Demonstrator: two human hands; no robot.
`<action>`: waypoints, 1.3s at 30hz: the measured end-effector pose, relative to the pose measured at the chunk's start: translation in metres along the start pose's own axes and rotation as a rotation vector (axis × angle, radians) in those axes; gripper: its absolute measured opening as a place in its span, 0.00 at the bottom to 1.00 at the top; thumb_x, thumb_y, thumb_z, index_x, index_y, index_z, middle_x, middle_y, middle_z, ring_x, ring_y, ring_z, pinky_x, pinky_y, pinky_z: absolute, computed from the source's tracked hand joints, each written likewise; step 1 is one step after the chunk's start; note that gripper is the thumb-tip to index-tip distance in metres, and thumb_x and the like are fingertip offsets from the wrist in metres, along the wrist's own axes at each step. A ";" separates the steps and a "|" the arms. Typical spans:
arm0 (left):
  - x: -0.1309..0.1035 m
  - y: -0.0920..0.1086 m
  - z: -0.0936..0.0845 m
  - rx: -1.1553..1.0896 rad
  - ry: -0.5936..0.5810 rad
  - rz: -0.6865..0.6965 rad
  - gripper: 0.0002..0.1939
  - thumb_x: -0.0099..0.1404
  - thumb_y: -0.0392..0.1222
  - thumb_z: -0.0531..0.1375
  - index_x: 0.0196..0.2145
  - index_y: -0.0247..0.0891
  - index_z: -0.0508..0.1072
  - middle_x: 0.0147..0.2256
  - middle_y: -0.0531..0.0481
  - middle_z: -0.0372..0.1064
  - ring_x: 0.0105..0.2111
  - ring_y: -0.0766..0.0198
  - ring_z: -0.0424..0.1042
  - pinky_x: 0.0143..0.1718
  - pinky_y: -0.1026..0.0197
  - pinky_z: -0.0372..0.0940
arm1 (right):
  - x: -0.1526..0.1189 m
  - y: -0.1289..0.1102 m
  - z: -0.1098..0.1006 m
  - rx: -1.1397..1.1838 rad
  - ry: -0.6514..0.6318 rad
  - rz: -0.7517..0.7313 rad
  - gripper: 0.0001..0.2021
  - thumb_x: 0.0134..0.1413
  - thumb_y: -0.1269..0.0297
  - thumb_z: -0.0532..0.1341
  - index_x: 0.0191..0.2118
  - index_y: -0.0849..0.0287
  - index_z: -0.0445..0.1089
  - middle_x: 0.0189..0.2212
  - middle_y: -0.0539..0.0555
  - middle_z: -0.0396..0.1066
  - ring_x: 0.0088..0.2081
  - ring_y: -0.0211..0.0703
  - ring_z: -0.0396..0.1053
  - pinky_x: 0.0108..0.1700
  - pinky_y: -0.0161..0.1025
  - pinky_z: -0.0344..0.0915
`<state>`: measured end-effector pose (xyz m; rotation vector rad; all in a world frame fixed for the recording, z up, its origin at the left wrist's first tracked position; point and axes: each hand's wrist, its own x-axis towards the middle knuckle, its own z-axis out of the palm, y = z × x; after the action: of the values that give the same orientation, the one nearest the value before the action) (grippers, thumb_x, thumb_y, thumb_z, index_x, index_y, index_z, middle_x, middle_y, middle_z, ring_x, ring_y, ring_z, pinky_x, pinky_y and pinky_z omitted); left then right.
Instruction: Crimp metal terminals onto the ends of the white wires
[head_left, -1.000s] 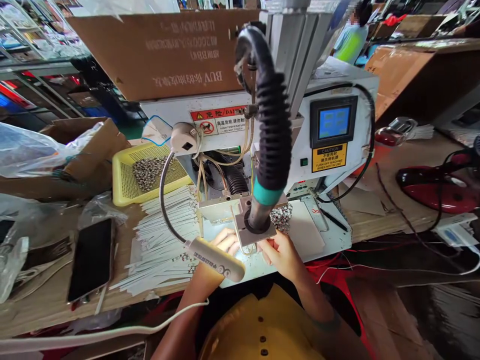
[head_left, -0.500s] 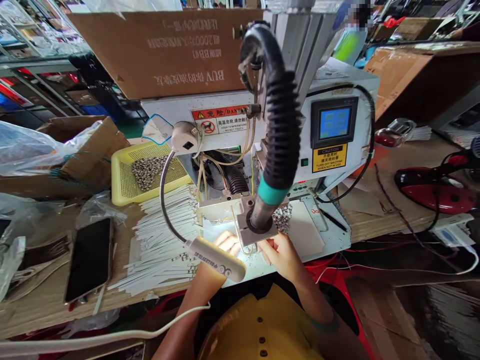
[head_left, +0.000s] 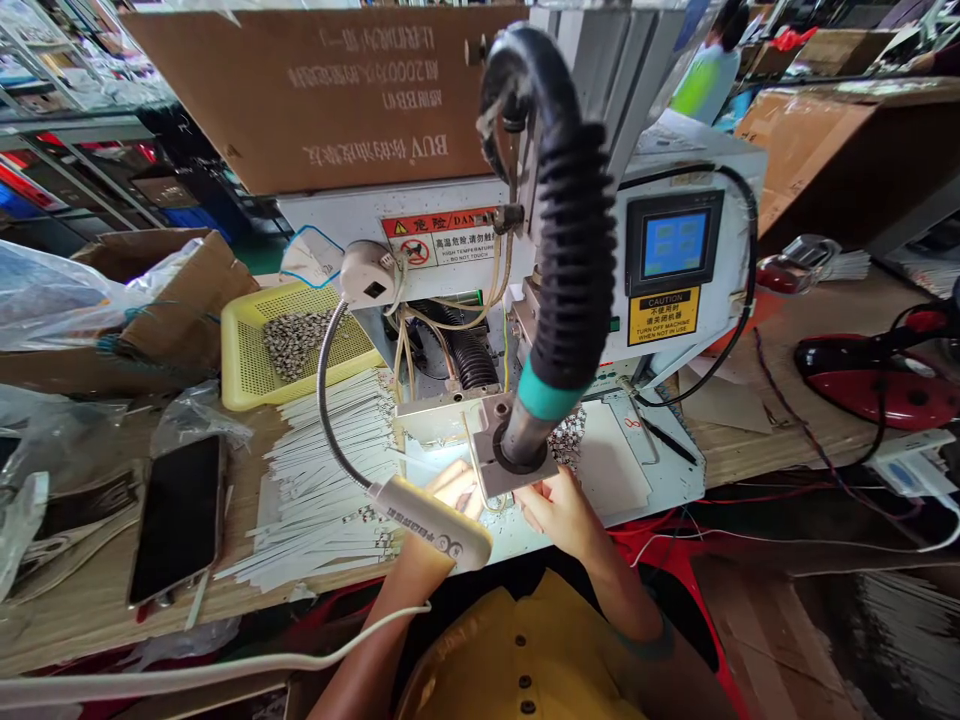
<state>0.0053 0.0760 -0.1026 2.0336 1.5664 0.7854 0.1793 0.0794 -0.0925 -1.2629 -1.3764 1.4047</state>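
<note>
My left hand (head_left: 456, 488) is closed under the steel head of the bench machine (head_left: 517, 455), in bright lamp light. A thin white strip (head_left: 416, 461) juts out leftward from its fingers. On the other side of the head, my right hand (head_left: 559, 510) is bent with thumb and fingertips together. The head hides those fingertips, and what they hold does not show. The lamp (head_left: 431, 522) covers part of my left wrist. Many white strips (head_left: 330, 480) lie in a pile left of my hands. Small metal pieces (head_left: 568, 440) are heaped just behind my right hand.
A yellow basket (head_left: 238, 345) of small metal parts stands behind the strips. A phone (head_left: 178, 520) lies at left. The ribbed black hose (head_left: 574, 260) rises above my hands. A control screen (head_left: 670, 242) is on the machine's right. A person (head_left: 709, 75) is in the background.
The view has shifted slightly. Both hands stay at the machine head, with my right fingers a little more tucked under it.
</note>
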 end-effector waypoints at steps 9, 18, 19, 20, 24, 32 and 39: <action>0.007 0.008 -0.005 -0.061 -0.048 0.007 0.17 0.63 0.48 0.49 0.20 0.44 0.68 0.16 0.52 0.57 0.19 0.62 0.57 0.21 0.58 0.62 | -0.002 0.007 -0.001 0.020 -0.005 -0.003 0.09 0.57 0.62 0.56 0.27 0.56 0.59 0.13 0.41 0.49 0.15 0.31 0.51 0.17 0.31 0.49; 0.004 0.004 -0.003 -0.071 -0.015 0.016 0.17 0.62 0.46 0.50 0.16 0.43 0.63 0.18 0.51 0.59 0.18 0.65 0.57 0.21 0.60 0.63 | -0.001 0.009 -0.002 0.005 -0.022 -0.011 0.09 0.57 0.62 0.56 0.28 0.57 0.58 0.14 0.41 0.51 0.15 0.31 0.52 0.17 0.31 0.49; 0.004 0.004 -0.003 -0.063 -0.016 0.012 0.17 0.62 0.45 0.50 0.16 0.43 0.63 0.17 0.52 0.59 0.18 0.65 0.57 0.21 0.60 0.63 | -0.002 0.009 -0.002 0.005 -0.020 -0.008 0.09 0.56 0.62 0.56 0.28 0.57 0.58 0.14 0.42 0.51 0.15 0.31 0.52 0.17 0.31 0.49; 0.004 0.003 -0.002 -0.054 -0.016 0.007 0.17 0.61 0.45 0.51 0.16 0.43 0.63 0.17 0.52 0.58 0.18 0.65 0.56 0.21 0.60 0.63 | -0.002 0.009 -0.002 0.006 -0.019 -0.004 0.09 0.56 0.62 0.57 0.28 0.57 0.59 0.14 0.42 0.51 0.15 0.31 0.52 0.17 0.31 0.49; 0.004 0.003 0.000 -0.009 0.015 -0.048 0.16 0.60 0.45 0.53 0.15 0.44 0.62 0.13 0.54 0.52 0.16 0.65 0.54 0.17 0.61 0.60 | -0.002 0.008 -0.002 0.008 -0.013 -0.003 0.09 0.56 0.63 0.57 0.27 0.57 0.58 0.14 0.42 0.52 0.15 0.30 0.52 0.17 0.31 0.49; -0.001 -0.002 -0.010 0.031 -0.019 0.055 0.11 0.63 0.40 0.53 0.28 0.43 0.74 0.25 0.48 0.71 0.30 0.57 0.70 0.34 0.57 0.69 | -0.006 0.002 -0.004 0.102 -0.008 0.015 0.14 0.58 0.58 0.55 0.24 0.56 0.55 0.15 0.43 0.53 0.14 0.30 0.49 0.16 0.32 0.47; -0.005 0.014 -0.023 0.072 -0.205 0.223 0.19 0.64 0.34 0.46 0.29 0.41 0.76 0.23 0.49 0.70 0.29 0.60 0.69 0.35 0.59 0.68 | -0.020 -0.006 -0.002 -0.148 0.013 -0.056 0.18 0.63 0.57 0.50 0.22 0.57 0.52 0.17 0.44 0.50 0.20 0.32 0.51 0.22 0.33 0.50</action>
<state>-0.0011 0.0676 -0.0775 2.2885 1.2877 0.5821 0.1847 0.0605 -0.0841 -1.3153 -1.5184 1.2740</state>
